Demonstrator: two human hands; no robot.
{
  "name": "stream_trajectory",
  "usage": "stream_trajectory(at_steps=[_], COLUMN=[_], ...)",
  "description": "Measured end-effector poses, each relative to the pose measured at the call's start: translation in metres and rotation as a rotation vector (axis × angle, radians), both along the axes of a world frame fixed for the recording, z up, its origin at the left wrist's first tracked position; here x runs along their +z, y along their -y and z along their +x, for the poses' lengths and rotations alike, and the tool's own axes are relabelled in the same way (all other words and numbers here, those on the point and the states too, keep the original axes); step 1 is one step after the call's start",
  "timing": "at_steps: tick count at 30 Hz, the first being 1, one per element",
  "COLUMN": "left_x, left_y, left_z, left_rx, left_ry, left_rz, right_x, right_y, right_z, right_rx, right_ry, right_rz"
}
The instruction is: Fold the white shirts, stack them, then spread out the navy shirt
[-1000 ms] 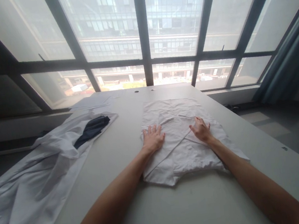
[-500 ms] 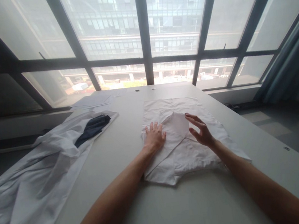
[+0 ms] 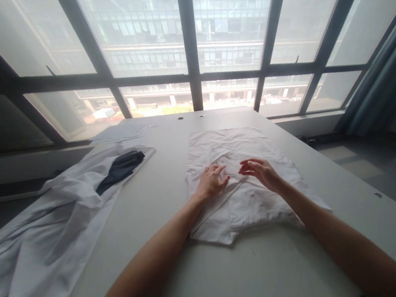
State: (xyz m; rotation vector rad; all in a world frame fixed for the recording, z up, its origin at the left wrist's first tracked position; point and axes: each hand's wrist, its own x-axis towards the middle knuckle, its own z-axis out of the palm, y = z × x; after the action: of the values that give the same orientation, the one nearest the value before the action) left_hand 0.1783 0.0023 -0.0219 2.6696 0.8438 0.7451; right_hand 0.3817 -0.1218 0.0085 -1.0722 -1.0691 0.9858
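Note:
A white garment (image 3: 249,205) lies folded and flat on the white table, wrinkled across its middle, with folded layers crossing there. My left hand (image 3: 214,181) rests on its left middle part, fingers bent a little and apart. Facing it from the right, my right hand (image 3: 261,173) is over the middle of the cloth with its fingers loosely curved and the thumb side turned inward. A narrow strip of fabric shows between the two hands. Whether the right fingertips touch the cloth I cannot tell. Neither hand grips anything.
To the left lies a heap of white cloth (image 3: 51,250), with a dark folded fabric (image 3: 120,171) on it. Thin white sheets (image 3: 119,132) sit at the table's far left. Tall windows rise behind the table (image 3: 208,278), and a blue-grey curtain (image 3: 377,71) hangs at right.
A raised pale flap between the hands has gone down flat. My left hand has moved right and the right hand has moved a little left and lower, so they are closer together.

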Motion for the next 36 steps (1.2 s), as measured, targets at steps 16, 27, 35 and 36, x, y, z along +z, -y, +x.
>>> stream_trajectory(at_steps=[16,27,35,36], left_x=[-0.006,-0.006,0.000,0.000], left_y=[0.000,0.000,0.007,0.008], left_z=[0.001,0.001,0.001,0.001], left_rx=[-0.113,-0.203,-0.114,-0.106], left_ry=[-0.006,0.152,-0.002,-0.021], left_rz=[0.032,-0.053,0.016,0.024], right_x=[-0.032,-0.034,-0.035,-0.035], right_y=[-0.012,-0.010,-0.010,-0.010], right_z=[0.042,0.043,0.043,0.043], right_rx=[-0.534,-0.477,-0.458,-0.456], right_ry=[-0.199,-0.137,-0.103,-0.105], right_rz=[-0.089,-0.099,-0.104,-0.104])
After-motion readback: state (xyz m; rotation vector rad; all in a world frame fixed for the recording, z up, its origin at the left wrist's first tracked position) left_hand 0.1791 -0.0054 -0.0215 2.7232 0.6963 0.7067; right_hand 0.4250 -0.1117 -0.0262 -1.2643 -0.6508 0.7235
